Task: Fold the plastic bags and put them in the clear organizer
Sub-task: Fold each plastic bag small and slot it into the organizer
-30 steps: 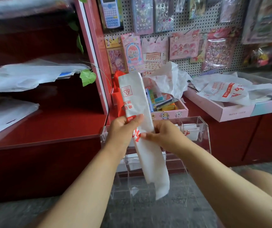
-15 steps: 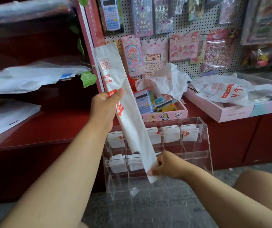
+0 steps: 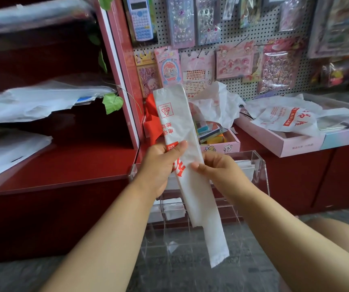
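Note:
A white plastic bag with red print, folded into a long narrow strip, stands nearly upright in front of me. My left hand grips it at mid-length, thumb across the front. My right hand pinches the strip's right edge just below. The lower end hangs loose over the clear organizer, which stands on the floor behind my hands; folded white bags fill some of its compartments. More loose bags lie on the shelf: a crumpled one and a printed one.
A red counter shelf runs to the left with plastic-wrapped stacks. A pink box of stationery and a pink tray sit behind the organizer. A pegboard with stickers rises above. My knee is at lower right.
My left hand has come down and right with the strip. My right hand has risen from the strip's bottom end to its middle, beside the left hand; the lower end now hangs free.

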Motion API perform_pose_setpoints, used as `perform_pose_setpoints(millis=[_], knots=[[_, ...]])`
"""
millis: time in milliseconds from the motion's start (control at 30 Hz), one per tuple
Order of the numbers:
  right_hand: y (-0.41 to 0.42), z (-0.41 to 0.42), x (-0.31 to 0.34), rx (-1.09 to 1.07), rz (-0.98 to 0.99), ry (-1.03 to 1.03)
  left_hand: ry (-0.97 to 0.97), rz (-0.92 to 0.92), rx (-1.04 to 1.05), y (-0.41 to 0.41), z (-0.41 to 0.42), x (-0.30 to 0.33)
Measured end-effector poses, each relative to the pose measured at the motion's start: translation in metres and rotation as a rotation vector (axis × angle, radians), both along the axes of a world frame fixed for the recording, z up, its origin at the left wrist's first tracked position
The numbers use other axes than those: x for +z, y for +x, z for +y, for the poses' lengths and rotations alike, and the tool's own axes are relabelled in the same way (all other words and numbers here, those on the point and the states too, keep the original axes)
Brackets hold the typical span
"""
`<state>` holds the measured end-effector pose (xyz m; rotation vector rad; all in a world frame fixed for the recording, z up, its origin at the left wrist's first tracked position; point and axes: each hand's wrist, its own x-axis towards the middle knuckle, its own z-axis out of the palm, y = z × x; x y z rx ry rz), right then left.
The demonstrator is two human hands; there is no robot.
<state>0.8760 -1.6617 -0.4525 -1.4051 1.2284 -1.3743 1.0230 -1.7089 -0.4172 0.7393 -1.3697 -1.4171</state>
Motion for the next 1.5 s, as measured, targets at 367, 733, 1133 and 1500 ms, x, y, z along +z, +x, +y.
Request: perform_pose_setpoints(millis=[367,733,1133,1500], knots=[[0.005,0.001,-0.013,-0.078,-0.275,0.03,0.025,-0.235,0.096,0.007,0.013,-0.038],[0.001,0.006,-0.003,-0.177,-0.151,0.035,-0.292,-0.288,0.25,0.006,0.015,-0.037],[-0.003,0.01,0.005,0.039,-0.314,-0.033,-0.607,-0.353,0.28,0.013,0.008,-0.03],[-0.009,0.003,0.012,-0.148,-0.156,-0.158,-0.268,-0.126,0.185,0.006,0.015,-0.019]])
